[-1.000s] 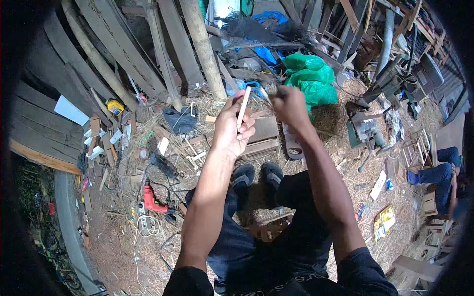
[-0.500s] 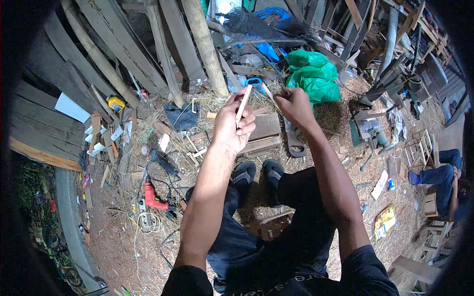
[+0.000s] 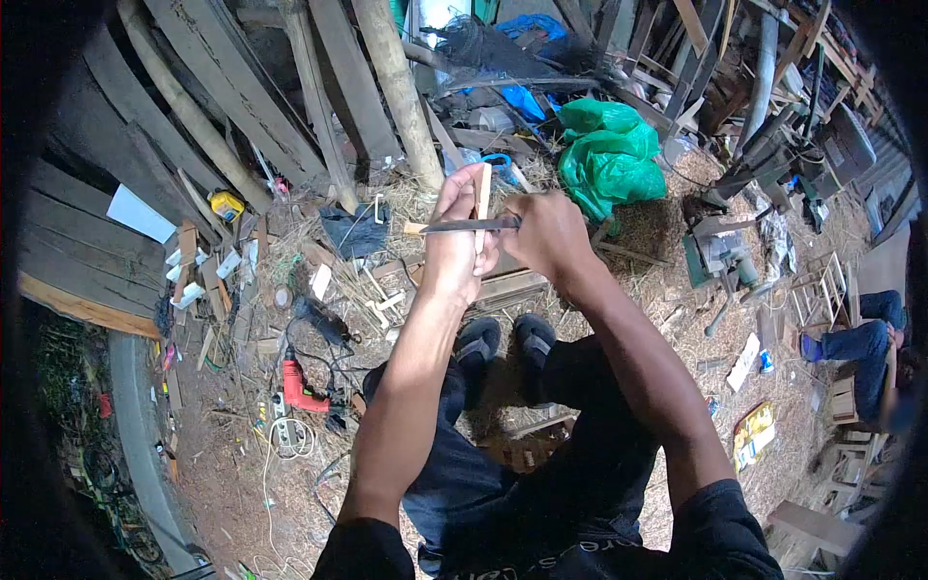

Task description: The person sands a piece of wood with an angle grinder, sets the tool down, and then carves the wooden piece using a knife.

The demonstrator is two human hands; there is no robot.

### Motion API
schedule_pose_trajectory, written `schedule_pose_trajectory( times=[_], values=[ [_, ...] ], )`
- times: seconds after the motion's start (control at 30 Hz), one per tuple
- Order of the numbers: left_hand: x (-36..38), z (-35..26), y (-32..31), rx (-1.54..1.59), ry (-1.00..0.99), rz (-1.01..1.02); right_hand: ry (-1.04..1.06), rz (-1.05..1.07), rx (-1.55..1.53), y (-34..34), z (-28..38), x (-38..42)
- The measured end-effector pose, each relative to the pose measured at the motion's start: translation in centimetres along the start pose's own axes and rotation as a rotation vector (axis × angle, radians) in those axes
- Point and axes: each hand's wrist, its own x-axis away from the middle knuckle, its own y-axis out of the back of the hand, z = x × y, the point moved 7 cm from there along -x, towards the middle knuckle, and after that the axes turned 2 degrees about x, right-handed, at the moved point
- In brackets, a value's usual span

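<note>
My left hand is closed around a slim, pale wooden stick, held upright with its top end above the fingers. My right hand is closed on a narrow dark metal blade that looks like a knife. It points left and lies crosswise over the stick, near the left fingers. The right fist hides its handle. Behind my hands, wooden boards lie on the ground, partly covered by the hands.
A green plastic bag lies ahead on the right. A red power drill and a power strip are on the left. Planks and poles lean at the back. A bench vise and a seated person are to the right.
My right hand has moved left and down to the left hand. The blade has come into view and now crosses the stick. The stick stands more upright.
</note>
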Motion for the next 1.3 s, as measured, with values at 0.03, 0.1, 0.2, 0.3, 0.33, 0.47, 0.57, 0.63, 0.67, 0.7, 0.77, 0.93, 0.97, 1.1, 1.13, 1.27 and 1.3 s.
schedule_pose_trajectory(
  times=[0.03, 0.1, 0.2, 0.3, 0.33, 0.47, 0.57, 0.63, 0.67, 0.7, 0.77, 0.93, 0.97, 1.1, 1.13, 1.27, 1.3],
  values=[
    [0.1, 0.3, -0.2, 0.039, 0.022, 0.003, -0.015, -0.020, -0.009, -0.2, -0.4, -0.1],
    [0.1, 0.9, -0.5, 0.117, 0.063, 0.007, -0.057, -0.047, -0.001, -0.5, -0.9, -0.2],
    [0.0, 1.1, -0.6, 0.190, 0.068, 0.046, -0.071, -0.079, 0.019, -0.3, -1.3, -0.4],
    [0.1, 1.0, -0.6, 0.179, 0.083, 0.042, -0.095, -0.071, 0.032, -0.2, -1.6, -0.9],
    [0.1, 1.0, -0.6, 0.173, 0.087, 0.031, -0.110, -0.060, 0.036, -0.2, -1.7, -0.9],
    [0.4, 1.1, -1.0, 0.189, 0.112, 0.029, -0.141, -0.079, 0.030, -0.9, -3.5, -1.2],
    [1.3, 2.0, -1.3, 0.237, 0.115, 0.115, -0.194, -0.069, 0.075, -0.2, -5.7, -2.1],
    [2.6, 1.7, -2.5, 0.205, 0.098, 0.159, -0.257, -0.053, 0.121, -0.3, -7.9, -2.1],
    [2.7, 1.4, -2.9, 0.185, 0.087, 0.183, -0.289, -0.050, 0.141, -0.2, -9.1, -2.1],
    [2.4, 1.8, -2.6, 0.169, 0.093, 0.178, -0.239, -0.083, 0.118, 1.2, -8.5, -1.8],
    [1.3, 2.2, -1.8, 0.207, 0.101, 0.157, -0.266, -0.138, 0.038, 2.4, -8.1, -1.1],
    [0.1, 1.6, -1.6, 0.274, 0.123, 0.252, -0.221, -0.198, -0.116, 2.5, -6.4, -0.1],
    [0.2, 1.6, -1.7, 0.292, 0.122, 0.249, -0.237, -0.164, -0.141, 1.8, -6.3, -0.2],
    [-0.1, 2.4, -1.0, 0.315, 0.168, 0.229, -0.089, -0.119, -0.049, 1.8, -3.6, -0.5],
    [-0.1, 2.5, -0.8, 0.290, 0.163, 0.238, -0.054, -0.158, -0.046, 1.8, -3.3, -0.4],
    [0.7, 1.2, -1.6, 0.086, 0.051, 0.066, 0.003, -0.201, 0.001, 1.8, -2.7, -0.4],
    [0.7, 1.3, -1.6, 0.069, 0.047, 0.059, -0.006, -0.185, 0.022, 1.7, -2.8, -0.5]
  ],
)
